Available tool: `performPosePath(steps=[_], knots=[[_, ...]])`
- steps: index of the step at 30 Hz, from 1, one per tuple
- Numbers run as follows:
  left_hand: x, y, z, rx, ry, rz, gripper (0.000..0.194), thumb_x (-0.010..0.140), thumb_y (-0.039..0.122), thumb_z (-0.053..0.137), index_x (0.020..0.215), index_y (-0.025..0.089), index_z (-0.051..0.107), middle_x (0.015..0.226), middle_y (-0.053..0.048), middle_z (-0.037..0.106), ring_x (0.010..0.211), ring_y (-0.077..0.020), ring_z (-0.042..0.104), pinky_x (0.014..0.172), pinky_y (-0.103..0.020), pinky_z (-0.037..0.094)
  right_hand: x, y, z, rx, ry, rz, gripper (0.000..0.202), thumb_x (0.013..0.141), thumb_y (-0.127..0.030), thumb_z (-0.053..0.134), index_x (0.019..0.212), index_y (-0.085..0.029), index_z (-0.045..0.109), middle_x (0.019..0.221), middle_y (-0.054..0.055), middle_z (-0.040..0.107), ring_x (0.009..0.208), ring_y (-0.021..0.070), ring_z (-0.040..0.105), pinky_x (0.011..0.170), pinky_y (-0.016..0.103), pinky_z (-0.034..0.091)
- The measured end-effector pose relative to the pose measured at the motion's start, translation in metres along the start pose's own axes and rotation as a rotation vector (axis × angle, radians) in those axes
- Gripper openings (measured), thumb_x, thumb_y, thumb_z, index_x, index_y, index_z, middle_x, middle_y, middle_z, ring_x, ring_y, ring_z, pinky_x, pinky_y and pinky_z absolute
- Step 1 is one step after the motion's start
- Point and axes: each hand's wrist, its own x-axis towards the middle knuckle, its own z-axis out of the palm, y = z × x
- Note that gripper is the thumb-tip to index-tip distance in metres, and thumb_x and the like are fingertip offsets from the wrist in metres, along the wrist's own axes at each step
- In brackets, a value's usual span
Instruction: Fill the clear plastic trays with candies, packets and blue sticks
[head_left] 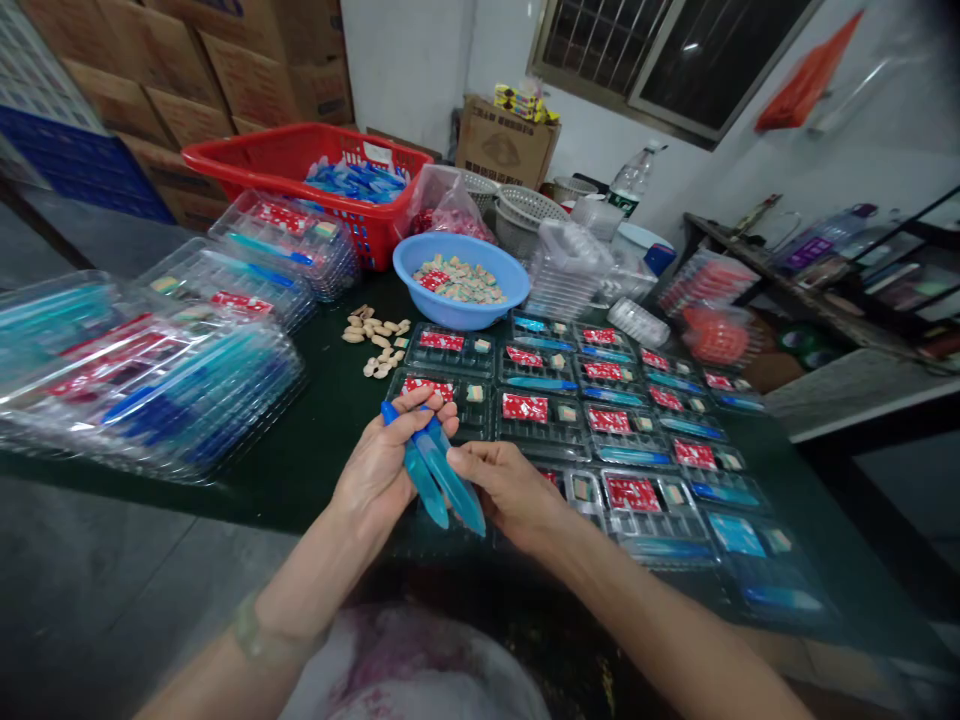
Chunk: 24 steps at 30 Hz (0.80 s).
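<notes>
Translucent blue plastic tools [455, 484], darker upper ends, slightly fanned, slanting downward, held mid-air

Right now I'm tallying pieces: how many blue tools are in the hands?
2 visible: one blue tool sticking out of the left hand, the other tool beside it, by the right hand. The hands may hide more.

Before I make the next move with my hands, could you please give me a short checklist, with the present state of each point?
1. Left hand holds the blue pieces: ok.
2. Right hand also grips them: cannot tell; its thumb is against one, but the underside is hidden.
3. Number of pieces held: cannot tell; the fingers cover part.
4. Blue piece in the tray just beyond the right hand: not ok; I see a red packet and a pale block.
5. Supply in the red basket: ok, many blue ones.
</notes>
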Motion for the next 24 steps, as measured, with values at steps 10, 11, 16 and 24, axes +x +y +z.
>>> performPosePath(steps=[10, 11, 16, 24], knots=[[0.005, 0.017, -0.008, -0.035, -0.003, 0.112, 0.021, 0.072, -0.005, 0.053, 0.088, 0.007, 0.058, 0.098, -0.014, 0.063, 0.098, -0.0278, 0.059, 0.081, -0.035, 0.053, -0.04, -0.023, -0.076, -0.643, 0.35, -0.346, 0.018, 0.083, -0.031, 0.05, 0.077, -0.017, 0.06, 0.068, 0.0, 0.059, 0.059, 0.0113, 0.05, 0.057, 0.024, 0.038], [0.007, 0.018, -0.008, -0.052, 0.014, 0.113, 0.02, 0.073, -0.005, 0.052, 0.087, 0.006, 0.058, 0.095, -0.014, 0.063, 0.097, -0.0276, 0.06, 0.081, -0.036, 0.054, -0.043, -0.028, -0.094, -0.763, 0.479, -0.428, 0.016, 0.082, -0.031, 0.052, 0.079, -0.018, 0.061, 0.07, 0.0, 0.059, 0.062, 0.0124, 0.051, 0.059, 0.025, 0.038], [0.01, 0.014, -0.006, -0.072, 0.046, 0.068, 0.017, 0.074, -0.006, 0.049, 0.083, 0.005, 0.059, 0.085, -0.012, 0.063, 0.09, -0.0242, 0.063, 0.08, -0.034, 0.054, -0.04, -0.023, -0.152, -1.32, 0.505, -0.549, 0.012, 0.08, -0.024, 0.058, 0.087, -0.018, 0.064, 0.085, 0.005, 0.06, 0.082, 0.0187, 0.053, 0.074, 0.031, 0.039], [0.008, 0.014, -0.006, -0.045, 0.037, 0.058, 0.02, 0.073, -0.008, 0.048, 0.082, 0.005, 0.06, 0.081, -0.009, 0.065, 0.085, -0.0207, 0.064, 0.081, -0.033, 0.053, -0.025, -0.005, -0.131, -1.727, 0.398, -0.353, 0.015, 0.081, -0.021, 0.057, 0.093, -0.018, 0.064, 0.094, 0.009, 0.059, 0.084, 0.02, 0.052, 0.078, 0.033, 0.038]])
